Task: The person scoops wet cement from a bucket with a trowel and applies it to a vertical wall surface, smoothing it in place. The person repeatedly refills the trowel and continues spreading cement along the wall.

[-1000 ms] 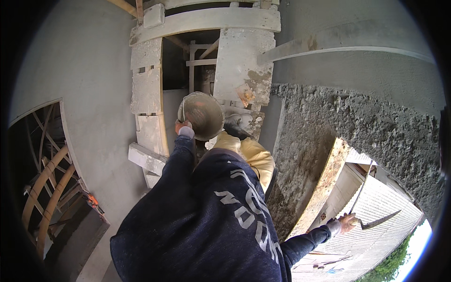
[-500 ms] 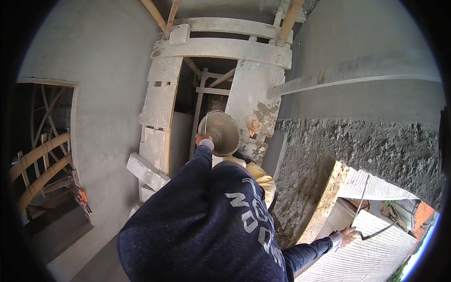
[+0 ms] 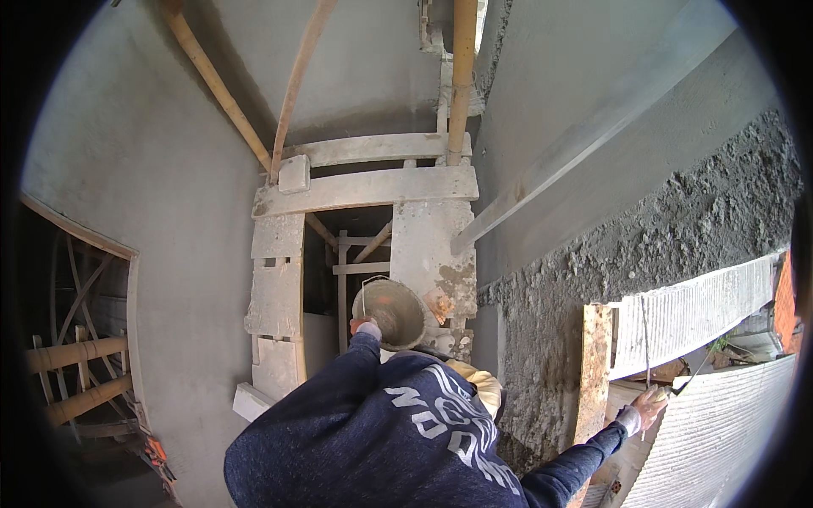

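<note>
My left hand [image 3: 365,326] is closed at the near left rim of a round, grey, mortar-stained bucket [image 3: 396,315], where its thin wire handle stands up. The bucket tilts, so its bare grey inside shows. Out to the right, in the wall opening, my right hand [image 3: 650,406] is closed around something mostly hidden by the fingers. A thin cord or rod [image 3: 647,339] rises from beside it, and a dark thin piece shows past its fingers.
Mortar-crusted boards [image 3: 432,241] form a scaffold around a dark gap. Bamboo poles [image 3: 461,85] stand at its far end. A long straightedge [image 3: 584,152] leans against the right wall. Corrugated sheets [image 3: 720,432] lie outside the opening. Left is a doorway [image 3: 134,322] with bamboo behind.
The view has tilted up, so the scaffold sits lower and more far wall shows. My left hand keeps hold of the bucket. My right hand stays closed at the opening.
</note>
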A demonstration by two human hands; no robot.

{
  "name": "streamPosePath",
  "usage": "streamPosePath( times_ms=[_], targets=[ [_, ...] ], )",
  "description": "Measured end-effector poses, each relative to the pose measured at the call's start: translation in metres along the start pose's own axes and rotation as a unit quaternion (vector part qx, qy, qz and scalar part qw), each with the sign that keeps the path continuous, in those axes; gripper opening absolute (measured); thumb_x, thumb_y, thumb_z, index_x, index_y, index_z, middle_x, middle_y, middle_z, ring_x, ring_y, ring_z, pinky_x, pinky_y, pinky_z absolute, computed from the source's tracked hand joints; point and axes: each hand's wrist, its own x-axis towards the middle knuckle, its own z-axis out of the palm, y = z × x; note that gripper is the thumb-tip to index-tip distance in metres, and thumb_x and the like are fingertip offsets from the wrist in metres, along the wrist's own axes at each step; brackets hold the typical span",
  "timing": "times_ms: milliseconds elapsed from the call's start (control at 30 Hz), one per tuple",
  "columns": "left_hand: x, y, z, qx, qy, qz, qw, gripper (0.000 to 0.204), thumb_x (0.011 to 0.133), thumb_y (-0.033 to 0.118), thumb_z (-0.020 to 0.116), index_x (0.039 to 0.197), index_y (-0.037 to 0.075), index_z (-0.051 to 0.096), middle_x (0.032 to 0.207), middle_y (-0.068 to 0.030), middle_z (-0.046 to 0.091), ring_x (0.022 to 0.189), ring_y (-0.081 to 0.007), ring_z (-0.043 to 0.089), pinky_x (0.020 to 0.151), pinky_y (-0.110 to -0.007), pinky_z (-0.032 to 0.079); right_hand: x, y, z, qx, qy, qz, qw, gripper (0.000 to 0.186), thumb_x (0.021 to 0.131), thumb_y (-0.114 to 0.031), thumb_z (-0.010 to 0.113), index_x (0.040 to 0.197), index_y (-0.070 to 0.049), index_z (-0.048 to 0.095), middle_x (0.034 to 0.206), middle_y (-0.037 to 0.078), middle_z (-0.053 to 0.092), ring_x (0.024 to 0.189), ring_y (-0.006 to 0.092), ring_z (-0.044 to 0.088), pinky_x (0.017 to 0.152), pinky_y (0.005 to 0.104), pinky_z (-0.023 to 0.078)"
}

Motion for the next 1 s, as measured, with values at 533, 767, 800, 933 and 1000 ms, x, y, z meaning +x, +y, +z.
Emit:
streamPosePath(
  times_ms=[533, 767, 800, 933, 1000],
  targets=[
    [0.067, -0.052, -0.021, -0.212, 0.081, -0.15, 0.962, 0.028, 0.076, 0.013, 0.061, 0.1, -0.001, 0.069, 0.096, -0.0212, 0.069, 0.093, -0.0348, 0.067, 0.081, -0.043, 0.053, 0.027, 0.043, 0.044, 0.052, 0.046, -0.014, 0.998, 0.052, 0.089, -0.062, 0.045, 0.124, -0.024, 0.045, 0.09, 0.019, 0.068, 0.081, 0.0412, 0.066, 0.063, 0.0501, 0.051],
    [0.136, -0.115, -0.079, 0.655, -0.137, 0.296, 0.681, 0.026, 0.078, 0.03, 0.063, 0.1, 0.018, 0.073, 0.096, -0.005, 0.071, 0.088, -0.0268, 0.069, 0.059, -0.056, 0.052, 0.008, 0.02, 0.042, -0.012, -0.004, -0.046, 0.999, 0.062, 0.088, -0.058, 0.044, 0.14, -0.026, 0.038, 0.13, -0.004, 0.048, 0.098, 0.0448, 0.058, 0.061, 0.0891, 0.027],
    [0.143, -0.113, -0.083, 0.717, -0.127, 0.332, 0.599, 0.026, 0.078, 0.032, 0.063, 0.1, 0.021, 0.074, 0.096, -0.0027, 0.071, 0.087, -0.0256, 0.069, 0.056, -0.058, 0.052, 0.008, 0.023, 0.05, -0.048, 0.043, -0.067, 0.996, 0.059, 0.087, -0.058, 0.045, 0.136, -0.024, 0.043, 0.121, -0.002, 0.052, 0.085, 0.0369, 0.06, 0.056, 0.0724, 0.035],
    [0.135, -0.124, -0.089, 0.604, -0.153, 0.277, 0.732, 0.029, 0.082, 0.033, 0.06, 0.102, 0.016, 0.072, 0.102, -0.0081, 0.069, 0.094, -0.0268, 0.067, 0.07, -0.048, 0.052, 0.008, 0.019, 0.049, -0.069, 0.096, -0.063, 0.991, 0.054, 0.088, -0.059, 0.047, 0.128, -0.022, 0.049, 0.1, 0.007, 0.061, 0.072, 0.0273, 0.063, 0.053, 0.0424, 0.05],
    [0.129, -0.128, -0.092, 0.576, -0.159, 0.268, 0.756, 0.03, 0.083, 0.033, 0.059, 0.103, 0.014, 0.071, 0.105, -0.0108, 0.068, 0.097, -0.0273, 0.066, 0.078, -0.044, 0.052, 0.039, 0.035, 0.084, 0.107, -0.012, 0.03, 0.994, 0.058, 0.088, -0.061, 0.048, 0.134, -0.027, 0.04, 0.098, 0.02, 0.068, 0.089, 0.0428, 0.064, 0.072, 0.0519, 0.05]
  ],
)
